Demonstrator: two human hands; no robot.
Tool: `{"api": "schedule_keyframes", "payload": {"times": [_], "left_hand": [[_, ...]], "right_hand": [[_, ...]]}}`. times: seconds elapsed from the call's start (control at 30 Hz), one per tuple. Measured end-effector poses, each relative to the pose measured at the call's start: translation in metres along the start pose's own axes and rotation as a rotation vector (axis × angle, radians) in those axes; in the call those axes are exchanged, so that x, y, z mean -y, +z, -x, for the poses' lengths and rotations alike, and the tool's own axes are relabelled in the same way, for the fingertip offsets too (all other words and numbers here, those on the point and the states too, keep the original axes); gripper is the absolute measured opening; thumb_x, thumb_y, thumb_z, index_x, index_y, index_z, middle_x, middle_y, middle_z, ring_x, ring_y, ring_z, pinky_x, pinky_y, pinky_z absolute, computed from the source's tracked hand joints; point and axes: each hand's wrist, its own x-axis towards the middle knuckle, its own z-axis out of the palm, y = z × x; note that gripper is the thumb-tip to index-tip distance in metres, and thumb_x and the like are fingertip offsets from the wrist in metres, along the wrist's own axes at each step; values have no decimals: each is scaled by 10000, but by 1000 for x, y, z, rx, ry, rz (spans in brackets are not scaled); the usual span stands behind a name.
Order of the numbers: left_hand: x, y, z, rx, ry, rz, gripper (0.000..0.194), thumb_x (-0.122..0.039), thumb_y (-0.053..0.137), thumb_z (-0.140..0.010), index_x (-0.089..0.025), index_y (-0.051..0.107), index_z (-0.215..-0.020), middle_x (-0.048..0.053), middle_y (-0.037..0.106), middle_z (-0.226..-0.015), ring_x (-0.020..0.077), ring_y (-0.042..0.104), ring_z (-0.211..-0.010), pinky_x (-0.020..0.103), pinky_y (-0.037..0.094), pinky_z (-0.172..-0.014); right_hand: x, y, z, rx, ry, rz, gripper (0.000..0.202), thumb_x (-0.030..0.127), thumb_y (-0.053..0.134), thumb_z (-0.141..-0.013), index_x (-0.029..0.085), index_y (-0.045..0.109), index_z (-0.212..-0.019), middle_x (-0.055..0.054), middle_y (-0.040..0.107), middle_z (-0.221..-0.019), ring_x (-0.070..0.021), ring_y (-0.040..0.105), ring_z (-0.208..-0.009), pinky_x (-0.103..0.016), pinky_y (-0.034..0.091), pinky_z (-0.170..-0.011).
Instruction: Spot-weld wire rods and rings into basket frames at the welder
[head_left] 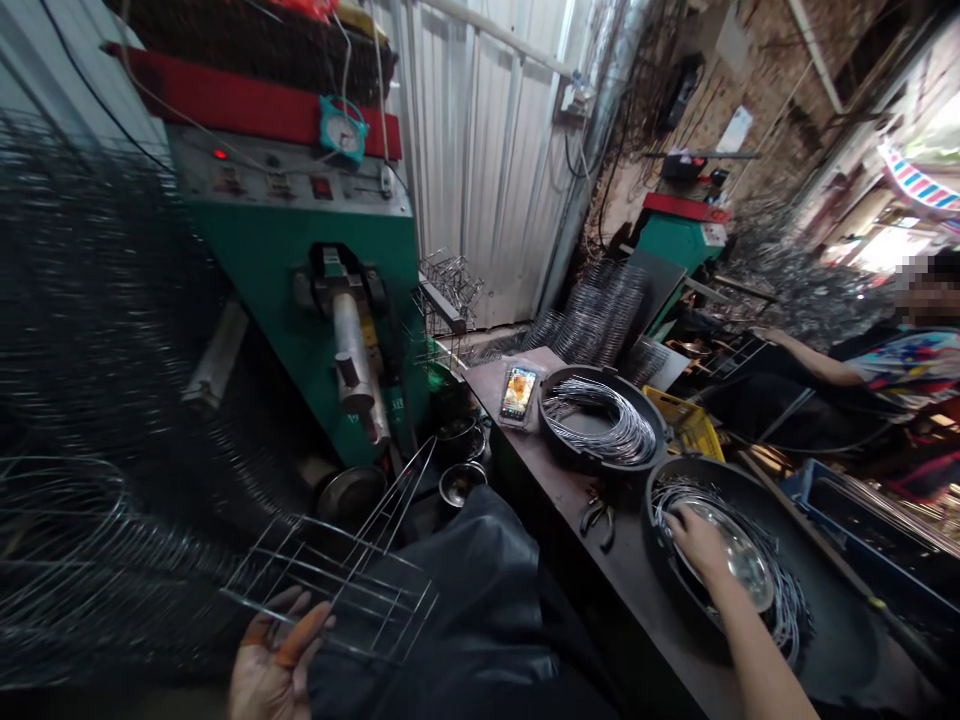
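Note:
My left hand [277, 655], with orange coverings on two fingers, grips a wire rack [352, 590] by its near edge, low at the left. Two long thin wires stick up from the far side of this rack. My right hand [699, 542] reaches into a dark round pan [660, 580] on the right. Its fingers are drawn together at a metal dish [739, 565] and the bent wire pieces [787, 610] around it. Whatever the fingertips may hold there is hidden.
A green machine [300, 330] stands ahead on the left, beside stacked wire frames [75, 300]. The bench [517, 440] holds a phone [517, 392], pliers [598, 520] and a pan of wire rings [600, 425]. Far right, another person [900, 350] sits by a blue crate [862, 520].

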Motion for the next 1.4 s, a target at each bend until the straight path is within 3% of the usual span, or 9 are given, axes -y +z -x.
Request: {"api": "schedule_keyframes", "payload": {"times": [0.1, 0.17, 0.27, 0.33, 0.43, 0.67, 0.87, 1.17, 1.4], "left_hand": [[5, 2, -1, 33, 14, -5, 478, -187, 746, -366, -235, 540, -795, -38, 543, -883, 111, 545, -746, 246, 472, -681], [9, 2, -1, 45, 33, 0, 470, -213, 753, -391, -237, 542, -810, -37, 538, -905, 109, 541, -746, 258, 467, -699], [16, 1, 1, 36, 69, 48, 472, -246, 765, -420, -235, 540, -835, -29, 533, -927, 116, 534, -785, 261, 455, -720], [18, -2, 1, 29, 83, 76, 470, -272, 765, -449, -234, 542, -861, -22, 532, -919, 124, 529, -801, 270, 449, -734], [21, -9, 0, 6, 109, 107, 461, -296, 760, -482, -234, 549, -887, -15, 533, -925, 137, 524, -826, 294, 443, -767], [29, -16, -15, 36, 115, 174, 485, -314, 745, -522, -254, 564, -967, 5, 535, -998, 195, 498, -978, 345, 442, -817], [32, -11, -25, 65, 97, 169, 468, -311, 739, -546, -261, 562, -976, 8, 542, -1016, 193, 488, -995, 325, 452, -804], [27, -20, -40, 95, 69, 135, 444, -328, 713, -596, -274, 562, -1010, 10, 552, -1048, 201, 483, -1032, 330, 451, -815], [23, -14, -46, 76, 40, 124, 468, -340, 729, -575, -264, 560, -1005, 15, 550, -1022, 205, 477, -1040, 330, 454, -817]], "right_hand": [[97, 3, 6, -22, -340, -453, 264, 390, 460, -801, 187, 601, -893, -68, 658, -835, -204, 606, -783, -272, 442, -716], [168, 12, 12, 114, -455, -676, 266, 414, 469, -784, 181, 595, -811, -19, 609, -646, -168, 575, -629, -251, 435, -621], [260, 32, 27, 360, -600, -893, 240, 396, 501, -756, 175, 574, -701, 10, 555, -585, -131, 529, -563, -226, 403, -555], [305, 45, 37, 489, -633, -992, 238, 394, 522, -738, 171, 559, -662, 19, 537, -571, -113, 506, -528, -216, 383, -518], [348, 57, 45, 625, -607, -1095, 249, 395, 538, -722, 166, 538, -624, 29, 513, -538, -96, 482, -478, -208, 356, -478], [385, 64, 43, 753, -477, -1273, 267, 410, 589, -688, 157, 532, -626, 27, 524, -547, -80, 483, -455, -196, 338, -449], [398, 64, 40, 801, -469, -1372, 286, 430, 611, -696, 157, 538, -648, 25, 532, -575, -70, 480, -472, -194, 353, -468], [412, 77, 32, 885, -446, -1420, 295, 442, 626, -690, 163, 531, -672, 27, 540, -583, -69, 481, -481, -181, 344, -448], [422, 81, 31, 847, -447, -1487, 276, 419, 627, -696, 161, 535, -662, 25, 528, -562, -69, 472, -466, -185, 354, -441]]}}
